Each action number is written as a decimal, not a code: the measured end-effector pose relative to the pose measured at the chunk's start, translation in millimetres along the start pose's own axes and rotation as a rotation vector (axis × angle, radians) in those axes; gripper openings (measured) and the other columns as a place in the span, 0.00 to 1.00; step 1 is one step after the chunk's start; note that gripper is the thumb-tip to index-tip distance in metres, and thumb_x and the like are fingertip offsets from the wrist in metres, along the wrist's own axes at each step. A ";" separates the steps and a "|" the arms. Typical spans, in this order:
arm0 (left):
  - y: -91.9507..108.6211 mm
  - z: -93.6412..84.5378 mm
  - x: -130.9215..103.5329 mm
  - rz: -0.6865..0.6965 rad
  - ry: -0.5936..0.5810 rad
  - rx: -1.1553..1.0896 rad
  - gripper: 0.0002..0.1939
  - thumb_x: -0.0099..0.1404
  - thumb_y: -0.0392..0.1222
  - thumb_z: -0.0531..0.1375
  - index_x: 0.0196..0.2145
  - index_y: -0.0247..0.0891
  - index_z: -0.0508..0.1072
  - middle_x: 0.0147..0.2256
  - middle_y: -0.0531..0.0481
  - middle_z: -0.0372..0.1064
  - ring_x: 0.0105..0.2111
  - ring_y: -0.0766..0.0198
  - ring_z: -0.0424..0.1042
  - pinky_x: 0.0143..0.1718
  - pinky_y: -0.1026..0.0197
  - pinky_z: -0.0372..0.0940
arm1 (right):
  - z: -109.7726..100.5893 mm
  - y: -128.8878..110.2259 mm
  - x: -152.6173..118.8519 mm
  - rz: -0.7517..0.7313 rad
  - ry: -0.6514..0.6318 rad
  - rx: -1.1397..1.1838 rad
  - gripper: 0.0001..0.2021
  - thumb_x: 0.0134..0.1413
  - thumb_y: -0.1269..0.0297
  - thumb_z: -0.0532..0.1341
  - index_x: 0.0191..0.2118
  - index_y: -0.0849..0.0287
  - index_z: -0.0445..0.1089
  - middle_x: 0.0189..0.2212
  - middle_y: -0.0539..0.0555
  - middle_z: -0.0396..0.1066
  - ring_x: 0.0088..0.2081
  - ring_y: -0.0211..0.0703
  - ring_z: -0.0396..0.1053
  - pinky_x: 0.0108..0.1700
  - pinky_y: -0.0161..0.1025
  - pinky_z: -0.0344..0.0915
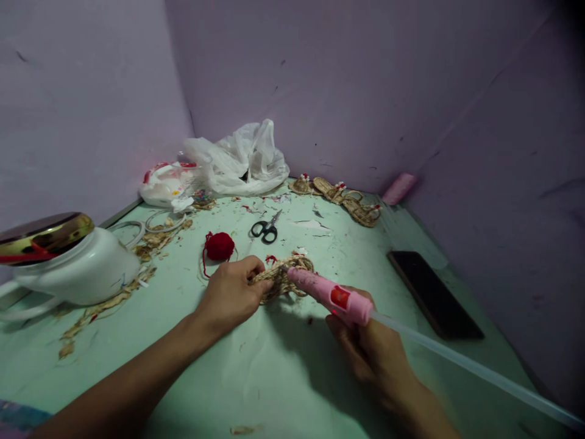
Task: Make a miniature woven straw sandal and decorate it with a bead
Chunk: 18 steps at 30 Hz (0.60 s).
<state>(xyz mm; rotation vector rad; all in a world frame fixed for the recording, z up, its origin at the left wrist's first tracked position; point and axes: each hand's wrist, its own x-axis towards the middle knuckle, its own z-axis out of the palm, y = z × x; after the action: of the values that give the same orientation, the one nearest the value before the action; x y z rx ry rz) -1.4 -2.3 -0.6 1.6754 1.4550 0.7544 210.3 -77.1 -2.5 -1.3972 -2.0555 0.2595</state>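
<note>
My left hand [235,289] is closed on the left end of a small braided straw piece [286,277], held just above the green tabletop. In my right hand [372,341] is a pink glue gun [329,296], its nozzle against or just over the straw piece. A long translucent glue stick [461,360] runs out of the gun's rear to the lower right. A ball of red yarn [220,246] rests beyond my left hand, and black-handled scissors [267,229] lie behind the straw piece.
Small woven sandals [361,210] lie by the back wall. A dark phone [434,296] and clear glue sticks [411,235] are at the right. White plastic bags [242,161] sit at the back left, a white pot [91,268] at the left. Straw scraps litter the green table [205,372].
</note>
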 end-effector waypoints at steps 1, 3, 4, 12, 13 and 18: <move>-1.1 0.1 0.3 0.023 -0.008 0.025 0.05 0.52 0.41 0.58 0.27 0.38 0.72 0.24 0.50 0.70 0.25 0.63 0.65 0.26 0.63 0.55 | 0.6 -0.3 0.3 -0.002 -0.002 0.006 0.15 0.56 0.70 0.50 0.49 0.55 0.59 0.36 0.53 0.68 0.23 0.37 0.62 0.22 0.34 0.57; -3.3 0.2 1.0 0.057 -0.020 0.079 0.06 0.53 0.41 0.58 0.28 0.38 0.71 0.24 0.50 0.70 0.25 0.63 0.65 0.25 0.63 0.54 | 1.8 -0.8 0.8 -0.010 0.002 0.015 0.13 0.56 0.70 0.50 0.48 0.56 0.60 0.34 0.53 0.67 0.22 0.37 0.61 0.22 0.34 0.57; -4.1 0.3 1.2 0.062 -0.023 0.100 0.06 0.54 0.42 0.57 0.28 0.38 0.71 0.24 0.51 0.69 0.25 0.64 0.65 0.25 0.63 0.54 | 2.3 -0.9 0.9 -0.018 0.004 0.020 0.13 0.56 0.70 0.50 0.47 0.56 0.60 0.33 0.52 0.67 0.22 0.36 0.61 0.22 0.34 0.57; -1.6 -0.7 -0.2 0.070 -0.023 0.152 0.05 0.54 0.41 0.57 0.27 0.38 0.70 0.23 0.52 0.67 0.24 0.64 0.64 0.24 0.64 0.53 | 3.1 -1.2 2.4 -0.016 0.025 0.059 0.13 0.56 0.70 0.50 0.47 0.56 0.60 0.31 0.52 0.65 0.22 0.36 0.60 0.22 0.33 0.57; -1.5 -0.6 -0.4 0.070 -0.019 0.150 0.05 0.54 0.41 0.57 0.27 0.38 0.70 0.23 0.52 0.67 0.24 0.64 0.64 0.24 0.64 0.53 | 3.2 -1.5 2.8 -0.012 0.024 0.069 0.12 0.56 0.70 0.50 0.47 0.57 0.60 0.31 0.52 0.65 0.22 0.36 0.60 0.22 0.34 0.57; -1.4 -0.5 0.5 0.066 -0.004 0.139 0.05 0.52 0.41 0.58 0.27 0.38 0.70 0.21 0.53 0.66 0.23 0.65 0.62 0.23 0.64 0.51 | 0.6 0.5 -1.0 0.117 0.025 0.193 0.08 0.56 0.63 0.52 0.31 0.59 0.65 0.22 0.50 0.62 0.21 0.36 0.59 0.21 0.34 0.56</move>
<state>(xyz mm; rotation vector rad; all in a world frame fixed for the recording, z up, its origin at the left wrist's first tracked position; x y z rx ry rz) -2.4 -1.6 -1.6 1.8371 1.4850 0.6989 210.6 -77.7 -3.5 -1.3946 -1.8766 0.4739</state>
